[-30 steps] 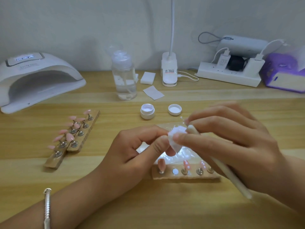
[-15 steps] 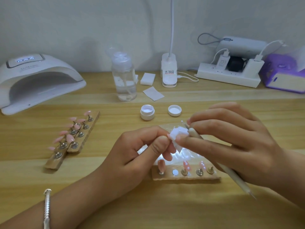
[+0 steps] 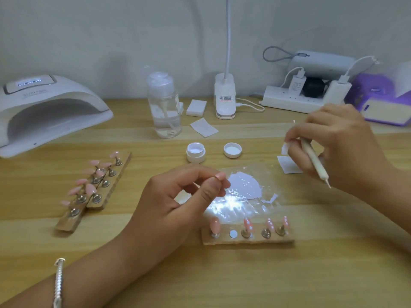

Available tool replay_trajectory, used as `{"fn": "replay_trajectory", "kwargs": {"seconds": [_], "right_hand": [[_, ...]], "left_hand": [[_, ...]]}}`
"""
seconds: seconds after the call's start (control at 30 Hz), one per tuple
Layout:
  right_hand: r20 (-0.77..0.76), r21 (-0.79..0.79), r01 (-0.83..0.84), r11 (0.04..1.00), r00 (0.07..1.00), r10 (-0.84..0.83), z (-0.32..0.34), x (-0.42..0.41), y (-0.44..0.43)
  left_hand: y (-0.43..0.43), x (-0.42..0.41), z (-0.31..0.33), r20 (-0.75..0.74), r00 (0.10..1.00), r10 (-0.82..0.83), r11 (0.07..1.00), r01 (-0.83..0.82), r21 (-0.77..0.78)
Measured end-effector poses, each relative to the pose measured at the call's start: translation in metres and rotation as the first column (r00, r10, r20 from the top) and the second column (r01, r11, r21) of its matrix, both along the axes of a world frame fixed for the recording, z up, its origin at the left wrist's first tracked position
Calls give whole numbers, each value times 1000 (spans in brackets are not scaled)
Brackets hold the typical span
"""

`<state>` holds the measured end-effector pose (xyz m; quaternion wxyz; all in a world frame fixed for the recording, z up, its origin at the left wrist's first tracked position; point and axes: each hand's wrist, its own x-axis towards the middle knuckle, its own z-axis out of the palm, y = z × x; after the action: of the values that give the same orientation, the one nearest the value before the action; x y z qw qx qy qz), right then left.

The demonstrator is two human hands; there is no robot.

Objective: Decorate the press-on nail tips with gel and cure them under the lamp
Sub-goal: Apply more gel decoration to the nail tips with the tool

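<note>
Two-handed, hovering above the light wooden worktop: pinching a small pink press-on nail tip in the left hand, by the clear plastic sheet smeared with white gel, and clutching a slim white dotting pen plus a scrap of white wipe in the right hand. Working with four more pink tips standing on the near wooden holder strip, the open white gel pot behind the sheet and the white arched curing lamp at far left.
</note>
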<state>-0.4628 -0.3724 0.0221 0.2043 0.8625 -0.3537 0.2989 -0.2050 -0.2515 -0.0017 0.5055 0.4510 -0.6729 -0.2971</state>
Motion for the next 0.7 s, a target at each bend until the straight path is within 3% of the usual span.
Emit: {"fn": "replay_trajectory", "kwargs": {"seconds": [0.17,0.27,0.33,0.4,0.6,0.7], "right_hand": [[8,3,27,1000,1000,-27,-4,3,1],[266,207,-33,978,964,-24,0,11,10],[508,415,-232,879,862,-12,0,16,16],[627,521,-405,751,779,-15,-2,23,22],[679,536,-509,674,734,15,-23,34,32],[650,558,-507,657,759,34,-29,36,32]], "left_hand": [[-5,2,-2,-55,993,100,995,-99,18],[-6,4,-2,-80,992,96,995,-95,25],[-6,5,-3,-81,993,91,996,-89,31],[-6,5,-3,-75,993,91,995,-89,38],[-7,3,-4,-67,990,123,989,-117,93],[-6,3,-4,-63,989,133,988,-127,93]]}}
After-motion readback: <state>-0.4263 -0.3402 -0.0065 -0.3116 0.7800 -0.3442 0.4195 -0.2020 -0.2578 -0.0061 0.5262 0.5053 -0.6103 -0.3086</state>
